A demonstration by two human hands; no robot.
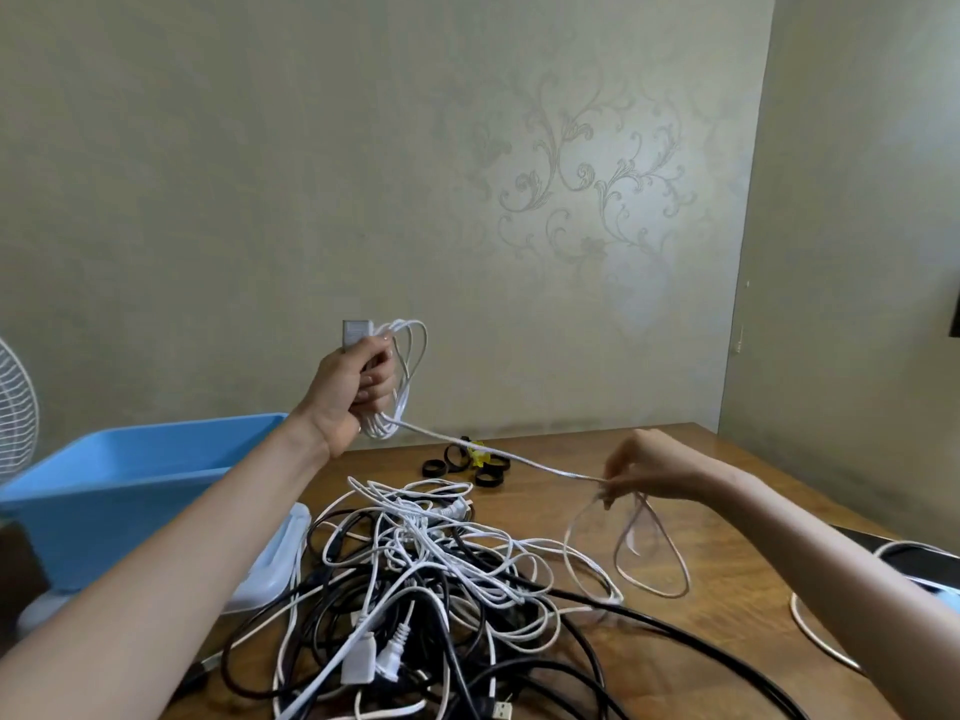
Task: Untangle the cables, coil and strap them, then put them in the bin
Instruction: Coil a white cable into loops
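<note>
Nearest the camera, a tangled heap of cables (441,589), black and white together, is lying on the wooden table (753,517), with several plugs showing at its front edge. Most of the work is therefore outstanding.

Further back and to the right, the right hand (639,472) is pinching a white cable (493,451) between fingertips and thumb. Slack from this cable is hanging below the hand in a loop that is too blurred to trace; it appears to be running back into the heap.

Beyond the heap, a cluster of black straps (460,459) is waiting on the table. The blue bin (130,475) is standing at the left, beside the table, open, with no cable visible inside.

Furthest off and raised, the left hand (353,387) is clenching the coil (410,356) of the same white cable, together with a grey block at its end. The cable is stretching taut from this coil down to the right hand.

Judgement: the coiling step is in hand for the first cable. The next move is calling for the right hand to feed another loop into the left hand's grasp, freeing the slack from the heap without dragging neighbouring cables along.
</note>
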